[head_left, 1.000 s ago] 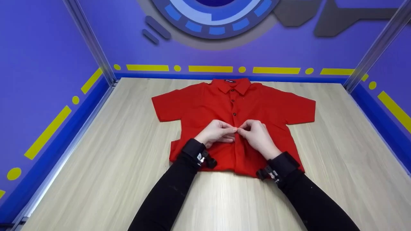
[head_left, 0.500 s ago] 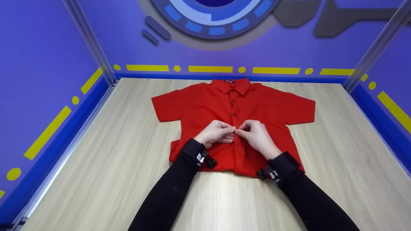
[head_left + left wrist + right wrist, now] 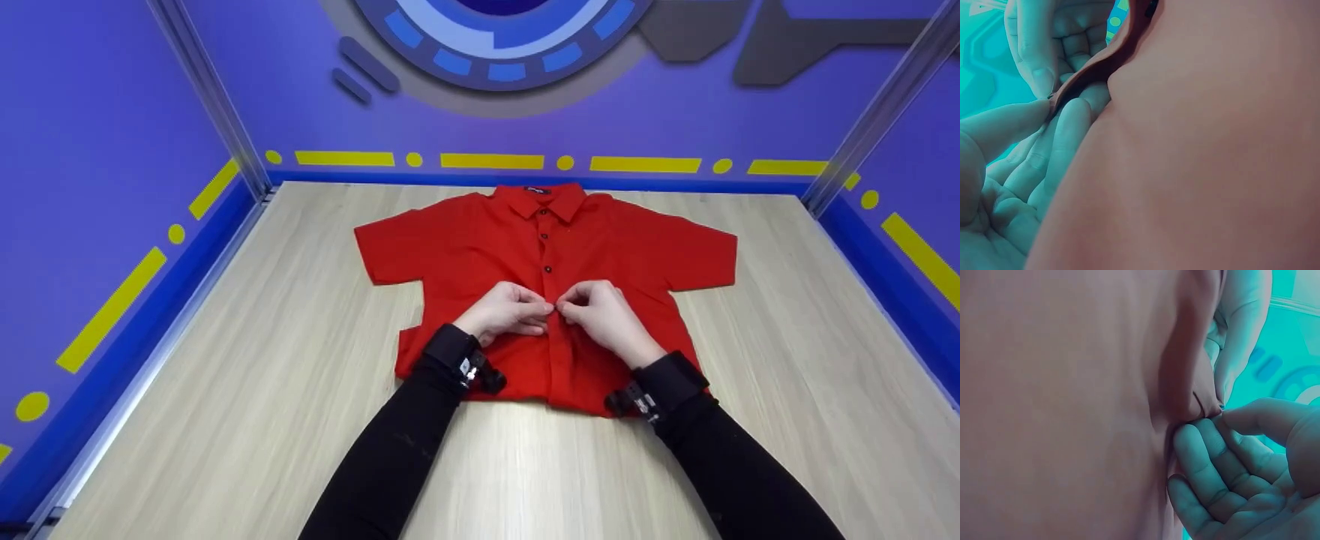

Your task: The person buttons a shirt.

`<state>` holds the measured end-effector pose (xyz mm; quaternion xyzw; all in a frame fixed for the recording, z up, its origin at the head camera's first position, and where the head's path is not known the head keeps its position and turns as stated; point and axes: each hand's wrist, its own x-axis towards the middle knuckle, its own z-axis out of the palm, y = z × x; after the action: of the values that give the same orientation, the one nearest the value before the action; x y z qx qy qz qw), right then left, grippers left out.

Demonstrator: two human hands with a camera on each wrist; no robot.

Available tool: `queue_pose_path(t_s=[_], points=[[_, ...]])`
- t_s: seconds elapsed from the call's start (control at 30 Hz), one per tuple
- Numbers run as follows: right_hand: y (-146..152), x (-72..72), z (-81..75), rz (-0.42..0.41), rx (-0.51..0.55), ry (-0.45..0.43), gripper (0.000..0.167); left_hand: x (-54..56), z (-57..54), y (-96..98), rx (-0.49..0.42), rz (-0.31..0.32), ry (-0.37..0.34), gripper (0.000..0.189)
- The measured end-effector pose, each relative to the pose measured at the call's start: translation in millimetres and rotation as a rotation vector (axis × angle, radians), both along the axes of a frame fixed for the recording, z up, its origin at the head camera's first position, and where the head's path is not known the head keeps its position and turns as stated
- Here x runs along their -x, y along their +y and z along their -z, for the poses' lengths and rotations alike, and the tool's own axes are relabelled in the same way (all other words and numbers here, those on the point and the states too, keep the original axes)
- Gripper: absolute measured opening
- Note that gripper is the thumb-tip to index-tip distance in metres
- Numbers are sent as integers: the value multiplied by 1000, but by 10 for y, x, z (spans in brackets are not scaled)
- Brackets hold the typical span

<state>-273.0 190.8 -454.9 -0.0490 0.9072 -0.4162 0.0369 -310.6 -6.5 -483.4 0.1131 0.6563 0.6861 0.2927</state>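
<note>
A red short-sleeved button-up shirt (image 3: 480, 255) lies front side up, its collar toward the back wall. Dark buttons run down its placket (image 3: 546, 247) above the hands. My left hand (image 3: 508, 309) pinches the placket edge between thumb and fingers, as the left wrist view shows, with some fingers tucked under the cloth. From the other side my right hand (image 3: 604, 315) pinches the same spot, fingertips nearly meeting the left ones. In the right wrist view a small dark button (image 3: 1221, 406) peeks out at the pinched fold. The buttonhole is hidden by fingers.
The shirt rests on a pale wood-grain table (image 3: 300, 420). Blue-purple panels with yellow marks (image 3: 491, 161) enclose the back and both sides, joined by metal posts (image 3: 217, 97). Black wrist straps with cameras (image 3: 484, 371) sit close above the shirt's lower part.
The right hand and wrist have shifted slightly right and toward the front. Both hands' fingertips have dipped a little at the placket. The left hand has barely moved.
</note>
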Motion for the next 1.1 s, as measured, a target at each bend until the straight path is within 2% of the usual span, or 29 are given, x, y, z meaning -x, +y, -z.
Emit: queue_pose_path(t_s=[0.63,1.1], points=[[19,17,19,-17,16,-20,9,-11,-6,13,7,-1,3,15],[2,17,18,-12,10,-17,9,-34,-21,33,50,-42,24,13]])
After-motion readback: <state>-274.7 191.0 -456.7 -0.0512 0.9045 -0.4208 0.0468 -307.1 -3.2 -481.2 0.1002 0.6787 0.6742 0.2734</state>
